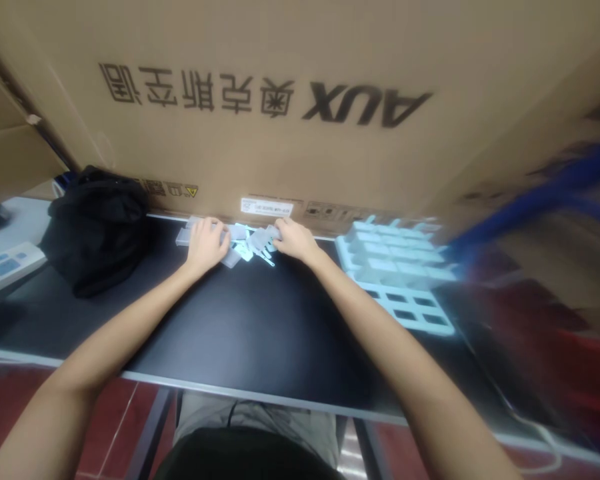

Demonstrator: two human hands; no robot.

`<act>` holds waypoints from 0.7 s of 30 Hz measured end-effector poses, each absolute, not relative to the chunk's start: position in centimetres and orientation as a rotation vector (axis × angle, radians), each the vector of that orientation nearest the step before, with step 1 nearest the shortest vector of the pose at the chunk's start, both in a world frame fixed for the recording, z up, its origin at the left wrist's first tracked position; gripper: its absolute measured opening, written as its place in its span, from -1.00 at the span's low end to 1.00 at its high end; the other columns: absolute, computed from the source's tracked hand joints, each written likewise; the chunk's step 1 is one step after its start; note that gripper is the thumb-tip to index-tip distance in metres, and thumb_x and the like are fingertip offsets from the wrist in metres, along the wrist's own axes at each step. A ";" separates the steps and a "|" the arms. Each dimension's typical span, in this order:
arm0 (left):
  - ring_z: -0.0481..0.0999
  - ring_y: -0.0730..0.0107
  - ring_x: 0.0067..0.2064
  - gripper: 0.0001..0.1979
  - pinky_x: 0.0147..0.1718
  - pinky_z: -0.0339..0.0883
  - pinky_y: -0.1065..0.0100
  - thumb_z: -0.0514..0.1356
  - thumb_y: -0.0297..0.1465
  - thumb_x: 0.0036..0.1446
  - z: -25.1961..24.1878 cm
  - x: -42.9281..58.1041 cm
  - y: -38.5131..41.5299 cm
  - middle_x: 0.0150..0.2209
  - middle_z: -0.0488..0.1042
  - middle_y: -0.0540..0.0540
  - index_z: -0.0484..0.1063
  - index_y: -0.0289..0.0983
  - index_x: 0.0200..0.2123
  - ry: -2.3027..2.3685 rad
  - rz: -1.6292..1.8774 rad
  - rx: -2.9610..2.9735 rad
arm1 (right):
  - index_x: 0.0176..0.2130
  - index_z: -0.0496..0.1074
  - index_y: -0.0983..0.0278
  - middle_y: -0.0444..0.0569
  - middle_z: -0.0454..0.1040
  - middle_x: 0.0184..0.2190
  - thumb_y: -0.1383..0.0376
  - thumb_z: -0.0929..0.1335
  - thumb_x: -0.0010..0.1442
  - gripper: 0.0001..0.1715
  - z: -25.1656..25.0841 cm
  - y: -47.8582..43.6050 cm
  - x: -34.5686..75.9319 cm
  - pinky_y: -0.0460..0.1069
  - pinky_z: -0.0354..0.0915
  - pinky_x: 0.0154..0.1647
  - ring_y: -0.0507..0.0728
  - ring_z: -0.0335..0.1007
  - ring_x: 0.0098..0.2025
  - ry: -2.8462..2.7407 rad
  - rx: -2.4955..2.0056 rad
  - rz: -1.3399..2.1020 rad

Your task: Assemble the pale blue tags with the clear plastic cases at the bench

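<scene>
My left hand point(207, 243) is at the back of the black tabletop, its fingers curled down over clear plastic pieces point(183, 237) that stick out on its left side. My right hand point(294, 239) is bent closed at the right end of the same heap, with a translucent plastic piece point(263, 239) at its fingertips. Between the two hands lies a loose pile of small light-blue plastic parts point(245, 250), some of them thin and stick-like. Blur hides their exact shape, and the fingertips of both hands are partly hidden.
A large cardboard box point(280, 153) with upside-down AUX print walls off the back of the black table point(240, 327). On the left sit a black cloth bag point(97, 233) and a white panel point(10, 267). Pale-blue compartmented trays point(395, 253) and a grid frame point(415, 310) lie right.
</scene>
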State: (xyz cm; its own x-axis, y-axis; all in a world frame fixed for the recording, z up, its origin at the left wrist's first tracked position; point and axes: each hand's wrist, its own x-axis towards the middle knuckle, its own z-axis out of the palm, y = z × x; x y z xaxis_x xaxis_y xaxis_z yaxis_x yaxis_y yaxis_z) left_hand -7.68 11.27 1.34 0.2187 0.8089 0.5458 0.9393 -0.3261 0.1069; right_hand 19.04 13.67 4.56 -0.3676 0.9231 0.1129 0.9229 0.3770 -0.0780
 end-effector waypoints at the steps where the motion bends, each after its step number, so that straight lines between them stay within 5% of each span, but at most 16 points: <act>1: 0.45 -0.03 0.06 -0.72 0.10 0.29 -0.01 0.05 -0.27 0.41 1.6 -7.3 10.8 -0.03 0.50 -0.26 0.52 -0.25 -0.10 -1.611 -0.769 -2.262 | 0.09 0.39 0.27 0.19 0.48 0.15 0.28 0.31 0.29 -0.62 4.7 13.4 19.5 0.13 0.40 0.02 0.33 0.49 0.10 -2.507 -1.663 0.014; 6: 0.47 0.05 -0.03 -0.73 0.01 0.30 0.06 0.04 -0.33 0.42 1.9 -4.8 7.4 -0.16 0.54 -0.21 0.54 -0.24 -0.15 -1.290 -0.520 -2.518 | 0.02 0.46 0.25 0.11 0.58 0.07 0.31 0.36 0.27 -0.70 4.3 12.2 21.4 0.04 0.34 0.01 0.26 0.50 0.09 -2.609 -1.564 0.078; 21: 0.47 0.06 0.13 -0.67 0.08 0.31 0.09 0.05 -0.23 0.47 -0.4 3.0 4.6 0.11 0.55 -0.20 0.53 -0.24 0.04 -1.004 -0.412 -2.776 | 0.04 0.50 0.21 0.08 0.62 -0.04 0.30 0.35 0.29 -0.67 2.9 7.8 27.2 0.05 0.33 -0.07 0.28 0.52 -0.03 -2.601 -1.584 0.030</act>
State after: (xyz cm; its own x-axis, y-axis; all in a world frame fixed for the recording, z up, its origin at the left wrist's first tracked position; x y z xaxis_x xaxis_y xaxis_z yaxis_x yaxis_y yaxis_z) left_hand 2.95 4.64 -0.36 0.7368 0.6010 0.3096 0.6453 -0.7618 -0.0570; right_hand 27.18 7.81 2.86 -0.4553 0.8874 0.0717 0.8855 0.4597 -0.0670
